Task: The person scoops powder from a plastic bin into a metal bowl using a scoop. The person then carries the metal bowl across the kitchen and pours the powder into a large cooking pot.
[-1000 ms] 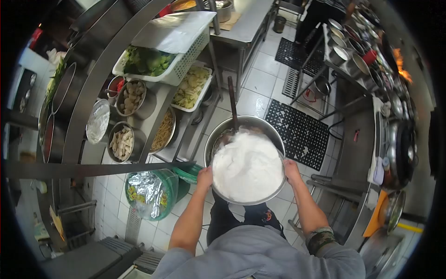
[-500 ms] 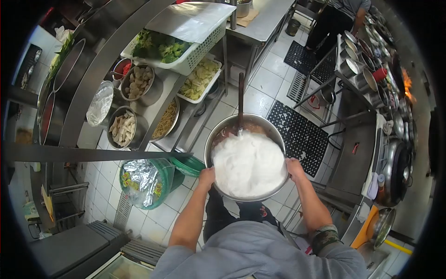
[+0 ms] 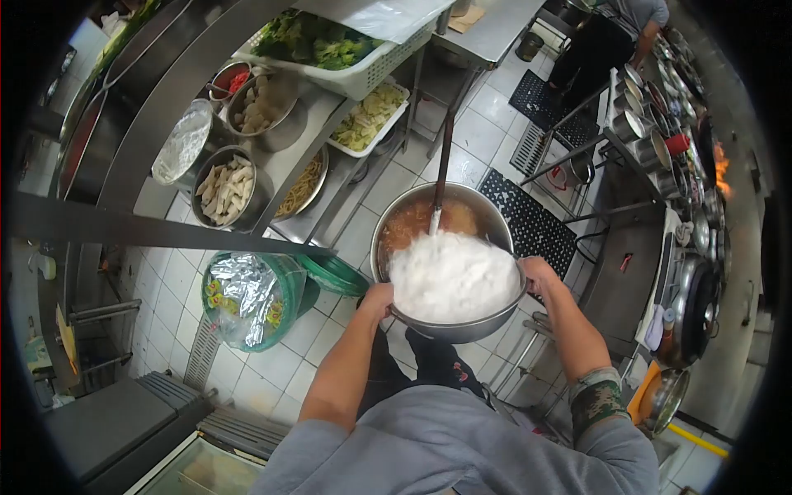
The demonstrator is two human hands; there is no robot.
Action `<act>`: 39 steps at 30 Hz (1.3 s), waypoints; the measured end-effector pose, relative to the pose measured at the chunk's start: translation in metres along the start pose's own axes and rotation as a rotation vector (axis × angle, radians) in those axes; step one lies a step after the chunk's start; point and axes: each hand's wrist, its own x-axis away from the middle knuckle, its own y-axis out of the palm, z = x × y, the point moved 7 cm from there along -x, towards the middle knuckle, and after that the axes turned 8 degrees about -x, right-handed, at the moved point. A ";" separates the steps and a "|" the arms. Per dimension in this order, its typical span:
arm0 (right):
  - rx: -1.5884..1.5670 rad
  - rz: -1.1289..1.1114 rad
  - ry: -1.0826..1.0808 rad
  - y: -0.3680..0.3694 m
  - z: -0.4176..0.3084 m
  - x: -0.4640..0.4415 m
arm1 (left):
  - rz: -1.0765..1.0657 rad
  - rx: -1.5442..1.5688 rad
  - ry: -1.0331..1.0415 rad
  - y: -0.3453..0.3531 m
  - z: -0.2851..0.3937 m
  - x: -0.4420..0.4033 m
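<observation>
A large round metal pot (image 3: 455, 332) hangs in front of my body, tilted so its near outer wall shows. My left hand (image 3: 379, 300) is closed on its left side near the rim. On the opposite side my right hand (image 3: 538, 275) grips it, fingers wrapped where a handle appears to be. Inside, a heap of white powder or foam (image 3: 454, 276) covers the near part. Reddish-brown wet contents (image 3: 406, 227) show along the far part. From the pot rises a long dark stick-handled tool (image 3: 445, 153), its pale lower end sunk in the contents.
To the left, a green bucket (image 3: 285, 301) stands on the tiled floor. Shelves hold a basket of greens (image 3: 384, 70) and several food pots. Black mats (image 3: 528, 219) lie ahead. On the right are a stove with flame (image 3: 720, 169) and another person (image 3: 598, 49).
The pot has tipped away from me, exposing more of its near outer wall. More brown contents show at the far side, and the white heap has shifted. Both hands keep their hold.
</observation>
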 end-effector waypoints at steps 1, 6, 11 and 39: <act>0.001 -0.006 -0.003 0.002 -0.007 0.007 | -0.015 0.005 0.015 0.000 -0.004 -0.014; -0.053 0.007 0.002 -0.007 -0.004 -0.010 | 0.005 0.055 -0.076 0.009 0.003 0.013; 0.107 0.046 -0.019 -0.018 -0.015 -0.035 | -0.043 0.060 -0.123 0.010 0.031 0.080; 0.569 0.047 -0.169 -0.019 -0.090 -0.004 | -0.256 0.520 -0.184 0.034 -0.008 0.138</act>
